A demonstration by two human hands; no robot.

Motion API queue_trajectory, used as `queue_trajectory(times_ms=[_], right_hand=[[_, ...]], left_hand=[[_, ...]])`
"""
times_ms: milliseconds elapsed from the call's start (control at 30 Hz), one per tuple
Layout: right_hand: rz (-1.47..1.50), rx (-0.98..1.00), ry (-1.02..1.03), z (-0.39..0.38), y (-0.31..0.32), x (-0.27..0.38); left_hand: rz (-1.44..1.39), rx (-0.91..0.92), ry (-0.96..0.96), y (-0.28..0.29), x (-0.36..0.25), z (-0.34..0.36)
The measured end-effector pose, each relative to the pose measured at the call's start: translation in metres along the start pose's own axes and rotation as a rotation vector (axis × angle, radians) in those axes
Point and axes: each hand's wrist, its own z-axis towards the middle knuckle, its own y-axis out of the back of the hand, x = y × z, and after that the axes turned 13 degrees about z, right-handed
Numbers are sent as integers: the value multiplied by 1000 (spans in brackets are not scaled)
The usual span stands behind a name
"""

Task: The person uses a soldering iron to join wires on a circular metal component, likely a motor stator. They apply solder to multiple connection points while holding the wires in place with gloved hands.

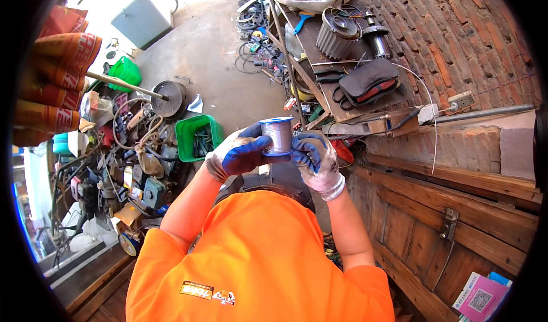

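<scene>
A spool of shiny silvery wire with blue rims (pixel 275 135) is held upright in front of my body, over my dark trousers. My left hand (pixel 240 153), in a white and blue work glove, grips the spool from the left. My right hand (pixel 314 162), gloved the same way, has its curled fingers on the spool's right side. Just beyond and left of the spool is a green bin (pixel 185 131) holding dark metal pieces.
Piled parts and tools (pixel 142 190) fill the left side, near a round metal base with a pole (pixel 170 93). A bench (pixel 348 108) at right holds a motor (pixel 337 33) and black bag (pixel 368 85), beside a brick wall and wooden doors (pixel 428 219).
</scene>
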Motion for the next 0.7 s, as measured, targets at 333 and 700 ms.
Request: queue_trajectory(times_ms=[333,700], right_hand=[[251,-175,-106,102,1,-106],[1148,-364,-656,226,-21,-147]], left_hand=[[306,-46,-11,86,-77,131],[514,-198,-133,167,-162,204]])
